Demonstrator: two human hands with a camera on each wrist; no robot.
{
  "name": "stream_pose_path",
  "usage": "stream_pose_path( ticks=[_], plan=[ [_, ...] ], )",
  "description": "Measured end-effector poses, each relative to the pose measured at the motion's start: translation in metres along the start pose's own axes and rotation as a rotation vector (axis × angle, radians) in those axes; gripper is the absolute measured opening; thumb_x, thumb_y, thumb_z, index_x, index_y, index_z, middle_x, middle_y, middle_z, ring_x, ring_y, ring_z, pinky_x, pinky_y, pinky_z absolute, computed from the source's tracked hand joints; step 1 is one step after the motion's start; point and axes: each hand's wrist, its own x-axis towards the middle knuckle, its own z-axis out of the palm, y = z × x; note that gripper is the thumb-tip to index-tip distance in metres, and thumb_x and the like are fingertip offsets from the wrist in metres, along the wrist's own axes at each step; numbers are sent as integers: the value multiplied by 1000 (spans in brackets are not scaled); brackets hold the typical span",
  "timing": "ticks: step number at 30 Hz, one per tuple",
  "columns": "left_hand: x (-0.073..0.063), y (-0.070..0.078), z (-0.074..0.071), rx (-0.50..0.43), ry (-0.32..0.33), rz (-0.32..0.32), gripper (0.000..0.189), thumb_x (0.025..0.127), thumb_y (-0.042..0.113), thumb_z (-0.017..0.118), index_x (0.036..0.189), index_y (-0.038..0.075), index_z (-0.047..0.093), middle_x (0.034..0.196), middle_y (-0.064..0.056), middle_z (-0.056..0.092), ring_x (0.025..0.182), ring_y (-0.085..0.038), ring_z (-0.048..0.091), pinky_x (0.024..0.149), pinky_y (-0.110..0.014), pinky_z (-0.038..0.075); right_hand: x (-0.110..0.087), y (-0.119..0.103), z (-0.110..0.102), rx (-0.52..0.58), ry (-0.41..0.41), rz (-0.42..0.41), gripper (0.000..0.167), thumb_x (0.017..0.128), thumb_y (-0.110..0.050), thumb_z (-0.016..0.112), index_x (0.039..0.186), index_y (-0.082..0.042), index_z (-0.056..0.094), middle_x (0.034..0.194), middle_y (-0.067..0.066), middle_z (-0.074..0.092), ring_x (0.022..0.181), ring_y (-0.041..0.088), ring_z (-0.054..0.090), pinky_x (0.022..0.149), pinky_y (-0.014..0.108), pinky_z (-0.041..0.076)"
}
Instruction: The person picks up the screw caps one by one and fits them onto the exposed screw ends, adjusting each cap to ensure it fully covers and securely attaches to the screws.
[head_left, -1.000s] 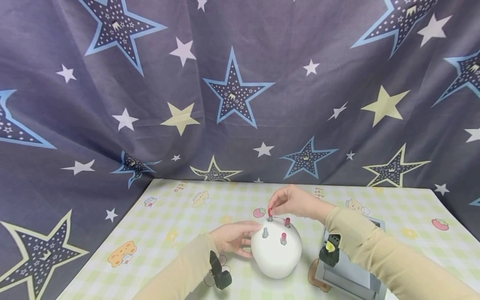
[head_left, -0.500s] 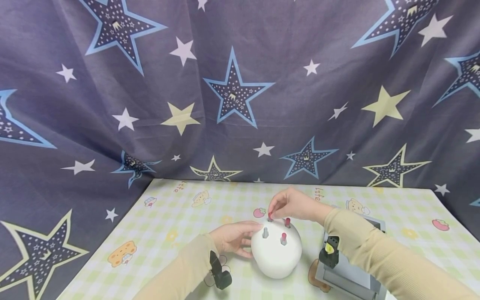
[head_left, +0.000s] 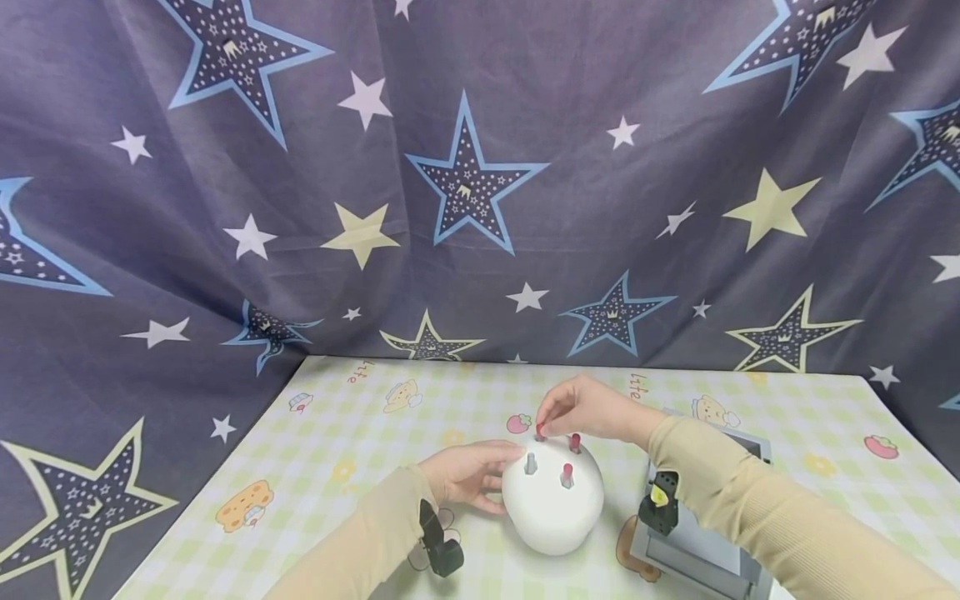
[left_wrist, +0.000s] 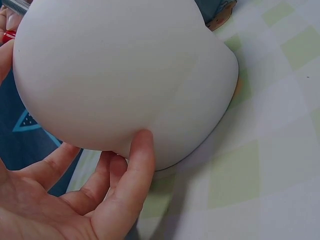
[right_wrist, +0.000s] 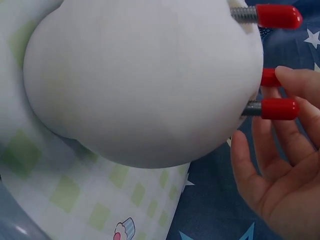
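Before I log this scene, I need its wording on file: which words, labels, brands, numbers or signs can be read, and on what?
"life": printed sideways on the tablecloth, near its far left corner.
"life": again on the tablecloth, just beyond the right hand.
Yellow mark on the black device at the right wrist: too small to read.
None readable on the white body, red caps or gray tray.

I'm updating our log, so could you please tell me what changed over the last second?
The right hand has moved slightly down, lowering the red cap it pinches further onto its stud. The left hand still touches the white rounded object; the other red caps and uncapped stud stayed put.
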Motion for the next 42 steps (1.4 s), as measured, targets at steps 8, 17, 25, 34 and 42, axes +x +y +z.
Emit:
stream_pose_path(
  ticks=[8, 17, 25, 34, 42],
  plan=[
    [0, 0, 0, -7, 4, -5, 43, 89, 35, 59, 125, 12, 51, 117, -8, 57, 109, -25, 54, 88, -50, 52, 1, 1, 0, -14, 1, -34, 10, 81, -3, 68, 88, 3, 68, 83, 11, 72, 72, 9, 60, 63, 25, 52],
    [0, 0, 0, -14, 6, -8, 44, 89, 35, 59, 125, 12, 51, 117, -8, 57, 110, -26, 53, 89, -50, 51, 1, 2, 0, 1, -24, -46, 9, 81, -2, 67, 89, 3, 66, 83, 10, 70, 72, 10, 59, 57, 23, 50],
    [0, 1, 1, -11, 18, -2, 45, 87, 35, 61, 124, 12, 51, 116, -8, 57, 108, -26, 54, 87, -49, 52, 0, 2, -1, 50, -64, -51, 13, 83, -2, 65, 93, 6, 63, 84, 10, 69, 72, 11, 57, 52, 21, 49],
    [0, 0, 1, -12, 9, -6, 42, 89, 35, 59, 124, 12, 51, 116, -8, 56, 109, -26, 53, 88, -49, 52, 0, 3, -1, 79, -81, -36, 21, 82, 0, 63, 101, 7, 60, 89, 12, 69, 76, 8, 59, 52, 21, 49],
    [1, -2, 0, -6, 12, -2, 43, 89, 35, 60, 124, 13, 51, 116, -8, 57, 110, -26, 54, 87, -49, 52, -2, 10, -5, 87, -73, -37, 24, 85, -7, 63, 105, 6, 60, 99, 15, 68, 85, 10, 61, 68, 24, 52]
  ],
)
